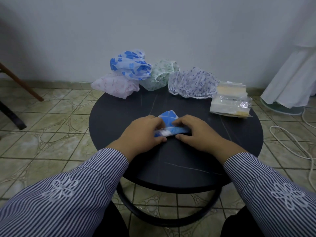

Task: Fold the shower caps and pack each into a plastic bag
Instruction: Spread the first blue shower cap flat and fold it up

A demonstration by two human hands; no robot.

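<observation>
Now both hands are on one small folded shower cap [168,124], white with blue flower prints, which lies on the round dark table [109,117] near its middle. The left hand [143,132] holds the left end of the cap: its fingers are curled over the top of the fold and the thumb lies under the near edge, so the cap is pinched between them. The right hand [193,130] holds the right end in the same way, with bent fingers on top of the fold and the thumb stretched along the near edge. The two hands are close together, almost touching above the cap, with the backs turned up and the wrists low over the table. Both forearms come in from the lower corners and wear striped sleeves [71,190] with a white embroidered pattern.

At the far edge of the table four more caps lie unfolded and crumpled. A blue flower cap [130,65] sits on top of a pink cap [114,86]. Just beside them to the right is a green cap [159,75], and next to it a cap with purple print [192,82]. These caps touch each other in a row. At the right side of the table, near the purple one, lies a stack of clear plastic bags [230,101], flat. Whether any bag has something inside cannot be told. On the tiled floor [51,117] at the right a white cable [290,141] is lying.
</observation>
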